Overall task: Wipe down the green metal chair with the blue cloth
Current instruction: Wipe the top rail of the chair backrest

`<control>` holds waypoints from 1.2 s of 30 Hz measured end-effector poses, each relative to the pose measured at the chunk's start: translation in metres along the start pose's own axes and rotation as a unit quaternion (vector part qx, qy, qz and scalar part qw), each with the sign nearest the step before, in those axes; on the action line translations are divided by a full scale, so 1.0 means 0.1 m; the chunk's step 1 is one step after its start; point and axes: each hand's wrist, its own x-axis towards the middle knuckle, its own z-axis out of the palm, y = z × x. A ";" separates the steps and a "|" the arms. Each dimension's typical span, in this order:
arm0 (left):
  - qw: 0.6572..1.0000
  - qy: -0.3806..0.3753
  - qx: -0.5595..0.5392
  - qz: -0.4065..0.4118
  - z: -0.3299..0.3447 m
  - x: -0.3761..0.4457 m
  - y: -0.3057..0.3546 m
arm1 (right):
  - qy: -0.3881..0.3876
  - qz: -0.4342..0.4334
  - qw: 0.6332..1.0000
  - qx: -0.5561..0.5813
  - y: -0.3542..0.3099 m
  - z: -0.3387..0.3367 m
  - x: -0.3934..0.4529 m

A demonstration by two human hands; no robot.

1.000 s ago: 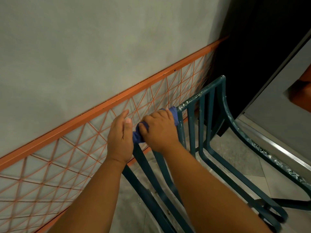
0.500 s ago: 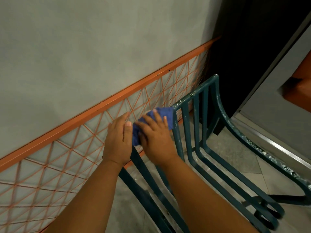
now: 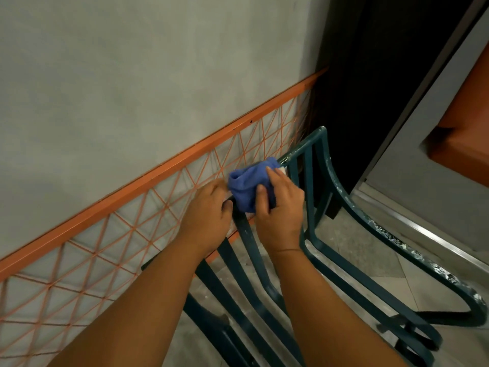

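The green metal chair (image 3: 341,197) stands before me with its slatted back close to the wall; its paint is chipped white along the right armrest. A bunched blue cloth (image 3: 247,181) sits on the chair's top rail. My right hand (image 3: 277,207) grips the cloth and presses it on the rail. My left hand (image 3: 209,215) clasps the top rail just left of the cloth, its fingers curled around the metal.
A grey wall (image 3: 132,75) carries an orange rail with orange wire mesh (image 3: 127,229) right behind the chair. A dark doorway (image 3: 383,75) lies at the upper right, with a metal threshold (image 3: 434,234) on the tiled floor. An orange cushion (image 3: 465,123) shows at far right.
My right hand has turned the cloth and bunched it higher on the top rail. My left hand has stayed on the rail. The view has shifted slightly left.
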 end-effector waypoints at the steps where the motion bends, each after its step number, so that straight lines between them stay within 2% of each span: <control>1: 1.000 0.004 -0.018 0.006 0.01 0.06 0.04 | -0.049 -0.020 0.998 -0.036 0.02 0.05 0.03; 4: 0.999 0.014 -0.035 -0.016 0.07 0.18 0.07 | -0.194 -0.094 0.968 -0.131 0.20 0.17 0.06; 6: 0.998 0.006 -0.039 -0.048 0.12 0.23 0.03 | -0.238 -0.115 0.951 -0.163 0.31 0.14 0.16; 8: 0.998 -0.006 -0.020 -0.065 0.17 0.25 0.00 | -0.230 -0.123 0.947 -0.186 0.36 0.07 0.29; 11: 0.996 -0.011 -0.002 -0.091 0.19 0.27 0.02 | -0.230 -0.034 0.951 -0.205 0.33 0.04 0.51; 13: 0.992 -0.014 -0.021 -0.121 0.18 0.28 0.03 | -0.227 -0.009 0.949 -0.218 0.22 0.08 0.53; 18: 0.988 -0.031 -0.045 -0.145 0.21 0.33 -0.04 | -0.268 -0.162 0.944 -0.106 0.33 0.08 0.29; 20: 0.988 -0.034 -0.045 -0.144 0.22 0.34 -0.05 | -0.268 -0.152 0.947 -0.089 0.49 -0.02 0.39; 23: 0.991 -0.036 -0.032 -0.127 0.22 0.32 -0.06 | -0.242 -0.072 0.962 -0.101 0.55 -0.08 0.72; 26: 0.992 -0.036 -0.029 -0.115 0.21 0.30 -0.05 | -0.265 -0.018 0.944 -0.196 0.37 0.04 1.01; 28: 0.992 -0.037 -0.036 -0.116 0.21 0.30 -0.06 | -0.306 -0.072 0.916 -0.250 0.22 0.14 0.98; 30: 0.992 -0.036 -0.038 -0.113 0.21 0.31 -0.07 | -0.320 -0.146 0.916 -0.191 0.19 0.16 0.85; 32: 0.993 -0.032 -0.033 -0.107 0.21 0.31 -0.06 | -0.323 -0.175 0.923 -0.118 0.26 0.09 0.81; 34: 0.994 -0.029 -0.029 -0.097 0.21 0.31 -0.05 | -0.311 -0.175 0.926 -0.126 0.36 0.08 0.92; 36: 0.995 -0.028 -0.029 -0.092 0.21 0.31 -0.05 | -0.294 -0.125 0.929 -0.188 0.37 0.08 1.05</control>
